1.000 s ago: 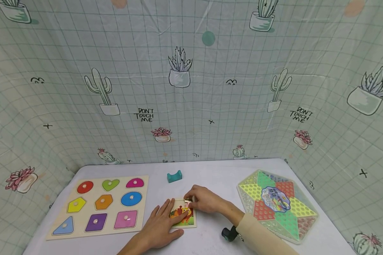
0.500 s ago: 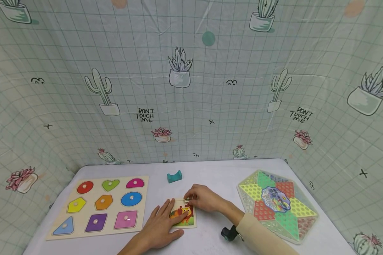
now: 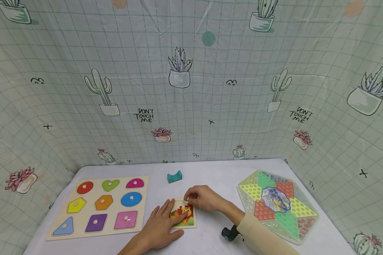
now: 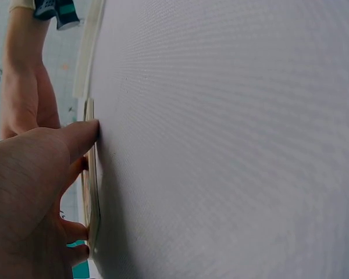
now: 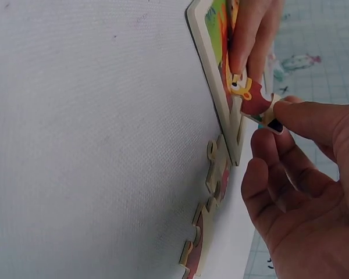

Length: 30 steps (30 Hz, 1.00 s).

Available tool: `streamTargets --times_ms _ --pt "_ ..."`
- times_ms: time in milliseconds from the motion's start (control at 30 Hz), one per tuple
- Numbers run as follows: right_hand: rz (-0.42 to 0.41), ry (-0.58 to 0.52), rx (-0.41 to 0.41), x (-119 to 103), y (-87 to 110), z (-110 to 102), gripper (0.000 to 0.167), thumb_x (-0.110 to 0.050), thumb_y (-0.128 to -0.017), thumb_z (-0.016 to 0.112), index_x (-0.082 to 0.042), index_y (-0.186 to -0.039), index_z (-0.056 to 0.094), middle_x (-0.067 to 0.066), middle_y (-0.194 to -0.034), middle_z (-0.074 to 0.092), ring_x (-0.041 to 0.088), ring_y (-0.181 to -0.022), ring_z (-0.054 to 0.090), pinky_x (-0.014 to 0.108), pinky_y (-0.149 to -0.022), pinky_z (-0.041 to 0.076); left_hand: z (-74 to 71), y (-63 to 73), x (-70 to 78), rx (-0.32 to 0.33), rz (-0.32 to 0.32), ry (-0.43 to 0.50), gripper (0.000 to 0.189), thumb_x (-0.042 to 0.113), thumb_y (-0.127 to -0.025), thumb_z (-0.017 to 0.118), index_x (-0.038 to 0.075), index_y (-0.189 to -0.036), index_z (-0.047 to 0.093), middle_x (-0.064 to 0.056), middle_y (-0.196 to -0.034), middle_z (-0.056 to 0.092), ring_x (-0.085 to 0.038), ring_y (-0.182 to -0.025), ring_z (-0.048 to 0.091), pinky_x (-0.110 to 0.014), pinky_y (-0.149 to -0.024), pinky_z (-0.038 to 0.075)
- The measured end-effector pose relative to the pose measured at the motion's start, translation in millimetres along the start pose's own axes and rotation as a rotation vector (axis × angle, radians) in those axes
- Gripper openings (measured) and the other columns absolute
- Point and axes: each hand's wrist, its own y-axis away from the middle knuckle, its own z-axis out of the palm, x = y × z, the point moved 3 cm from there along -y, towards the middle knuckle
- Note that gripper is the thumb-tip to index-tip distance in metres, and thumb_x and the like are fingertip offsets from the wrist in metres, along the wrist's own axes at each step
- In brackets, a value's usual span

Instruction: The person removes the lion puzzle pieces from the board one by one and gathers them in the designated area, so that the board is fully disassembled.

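Puzzle piece [image 5: 257, 104], pinched between the thumb and fingers of the right hand [image 3: 205, 198], sits at the far edge of the small picture puzzle [image 3: 195, 219], on its right half. A second ago it showed a broad pale face to the head view; now only a thin sliver shows and more of the printed bears is bared, while the hand has barely shifted. I judge its angle is being adjusted and it does not lie flat. In the right wrist view it slants up off the puzzle toward the thumb; notched and partly hidden, it gives no clear long axis. The picture's top points to the tabletop's [image 3: 210, 173] far edge. The left hand [image 3: 161, 225] spreads straight fingers over the puzzle's left side. Loose pieces [image 5: 218, 168] lie just beside it; a teal block [image 3: 174, 176] stands nearer the far edge
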Motion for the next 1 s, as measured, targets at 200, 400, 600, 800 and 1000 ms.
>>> streamTargets --times_ms 200,400,600,800,1000 --pt "-0.007 -0.014 -0.001 -2.0 1.4 -1.2 0.013 -0.010 -0.096 0.067 -0.020 -0.102 0.073 -0.014 -0.091 0.067 0.003 -0.078 0.055 0.019 -0.067 0.049 -0.1 -0.5 0.2 0.004 0.001 0.001 0.058 0.059 -0.091 0.061 0.042 -0.146 0.052 -0.018 -0.164 0.025 -0.040 -0.151 0.019 -0.070 -0.114 0.021" --pt "-0.012 -0.025 0.004 -0.6 2.3 -3.1 0.013 -0.009 -0.096 0.067 -0.019 -0.102 0.073 -0.013 -0.091 0.067 0.003 -0.078 0.057 0.020 -0.068 0.050 -0.2 -0.4 0.1 -0.011 -0.006 0.005 0.058 0.060 -0.092 0.061 0.042 -0.146 0.052 -0.017 -0.164 0.025 -0.040 -0.152 0.018 -0.070 -0.114 0.020" --pt "0.020 -0.045 0.023 2.7 6.6 -12.8 0.013 -0.011 -0.096 0.067 -0.018 -0.104 0.073 -0.010 -0.092 0.067 0.005 -0.079 0.059 0.022 -0.069 0.051 -0.2 -0.1 0.2 -0.007 -0.012 0.003 0.059 0.060 -0.091 0.061 0.043 -0.146 0.051 -0.017 -0.164 0.025 -0.039 -0.152 0.018 -0.069 -0.115 0.020" --pt "0.029 -0.055 0.024 8.3 18.0 -29.7 0.013 -0.011 -0.096 0.065 -0.015 -0.105 0.073 -0.008 -0.093 0.067 0.007 -0.072 0.057 0.023 -0.060 0.050 0.5 -0.2 0.6 -0.006 -0.007 -0.001 0.058 0.060 -0.091 0.061 0.043 -0.146 0.051 -0.017 -0.164 0.025 -0.039 -0.152 0.018 -0.069 -0.115 0.020" --pt "0.061 -0.039 0.014 23.7 30.7 -51.3 0.010 -0.011 -0.096 0.066 -0.015 -0.101 0.074 -0.008 -0.088 0.069 0.009 -0.072 0.056 0.024 -0.061 0.047 0.9 -0.8 1.1 -0.012 -0.012 0.004 0.059 0.060 -0.091 0.061 0.043 -0.146 0.051 -0.017 -0.165 0.024 -0.039 -0.152 0.018 -0.069 -0.115 0.019"
